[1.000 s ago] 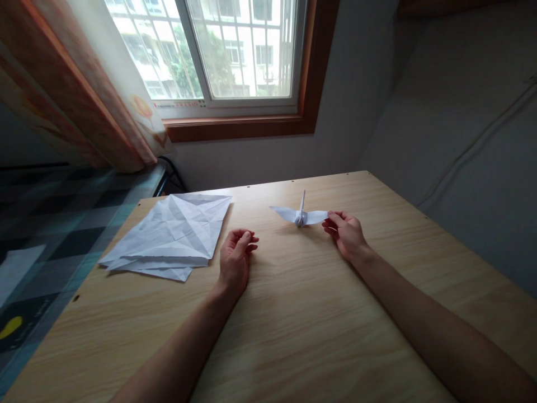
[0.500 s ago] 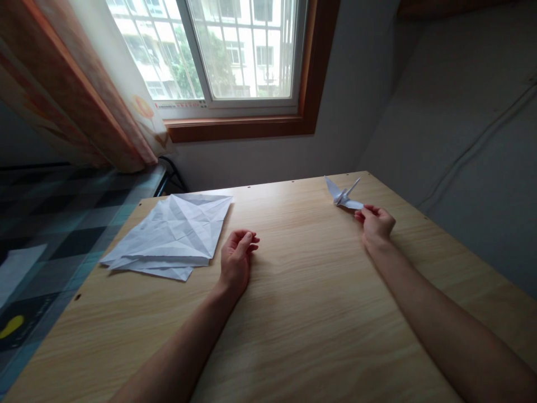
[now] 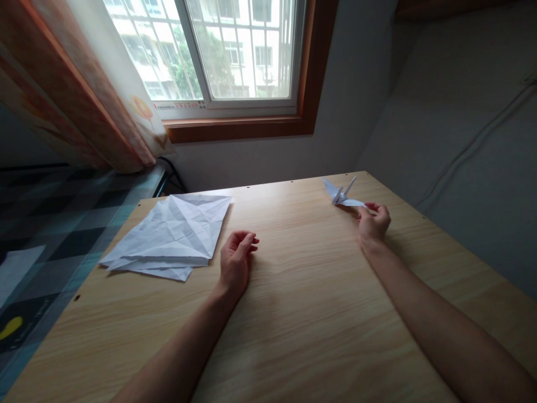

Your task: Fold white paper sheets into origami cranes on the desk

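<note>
A white folded paper crane (image 3: 340, 196) sits on the wooden table, its wings spread. At the tip of its nearer wing is my right hand (image 3: 375, 221), thumb and forefinger slightly parted beside the paper. My left hand (image 3: 237, 254) rests on the tabletop with its fingers curled and the thumb against them; no object shows in it. To its left lie several creased white paper sheets (image 3: 180, 226), stacked unevenly.
The light wooden table (image 3: 289, 313) has a far edge below a barred window (image 3: 247, 50). An orange curtain (image 3: 79, 73) hangs at the left, above a checked cloth surface (image 3: 84, 246). A cable (image 3: 465, 145) runs along the right wall.
My right hand has shifted slightly left, and its fingers have loosened at the crane's wing. The crane has moved a little to the left. My left hand stays in place.
</note>
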`<state>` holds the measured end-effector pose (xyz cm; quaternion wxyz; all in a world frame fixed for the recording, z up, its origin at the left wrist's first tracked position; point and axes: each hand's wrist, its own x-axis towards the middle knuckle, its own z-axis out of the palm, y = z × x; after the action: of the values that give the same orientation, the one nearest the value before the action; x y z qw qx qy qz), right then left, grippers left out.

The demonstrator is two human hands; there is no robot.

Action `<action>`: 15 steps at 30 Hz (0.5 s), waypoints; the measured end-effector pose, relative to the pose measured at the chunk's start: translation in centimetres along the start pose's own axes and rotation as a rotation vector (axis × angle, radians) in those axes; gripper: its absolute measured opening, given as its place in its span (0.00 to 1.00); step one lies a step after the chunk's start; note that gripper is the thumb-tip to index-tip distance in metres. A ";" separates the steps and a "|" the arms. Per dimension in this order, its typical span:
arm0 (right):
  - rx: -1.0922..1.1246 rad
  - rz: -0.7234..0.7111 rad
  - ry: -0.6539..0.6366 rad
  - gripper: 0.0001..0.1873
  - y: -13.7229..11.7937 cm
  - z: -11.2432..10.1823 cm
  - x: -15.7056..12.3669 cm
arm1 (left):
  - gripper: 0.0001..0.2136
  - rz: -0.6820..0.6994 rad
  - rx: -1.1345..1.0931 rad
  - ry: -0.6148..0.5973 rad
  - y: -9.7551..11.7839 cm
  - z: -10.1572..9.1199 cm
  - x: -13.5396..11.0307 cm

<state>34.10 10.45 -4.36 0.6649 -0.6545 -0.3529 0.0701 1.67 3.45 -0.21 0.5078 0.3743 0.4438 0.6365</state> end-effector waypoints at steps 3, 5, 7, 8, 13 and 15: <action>-0.057 -0.021 0.098 0.11 -0.2 -0.1 -0.2 | 0.11 0.029 0.047 -0.016 -0.1 -0.1 -0.1; -0.078 -0.041 0.129 0.11 -0.5 -0.2 -0.4 | 0.11 0.055 0.083 -0.024 -0.3 -0.1 -0.2; -0.089 -0.065 0.139 0.11 -0.9 -0.2 -0.6 | 0.11 0.098 0.144 -0.022 -0.4 -0.2 -0.3; -0.092 -0.079 0.137 0.11 -1.0 -0.3 -0.7 | 0.11 0.132 0.196 -0.019 -0.4 -0.2 -0.3; -0.096 -0.200 0.071 0.09 -1.9 -0.2 -1.6 | 0.12 0.378 0.832 0.108 1.1 -1.3 0.6; -0.096 -0.250 0.032 0.09 -2.2 -0.2 -2.1 | 0.18 0.377 1.156 0.174 2.1 -2.3 1.5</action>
<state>31.86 8.86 -3.09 0.6418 -0.6375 -0.4242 -0.0409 -1.43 4.31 1.11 0.0633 0.6077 0.6832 0.3999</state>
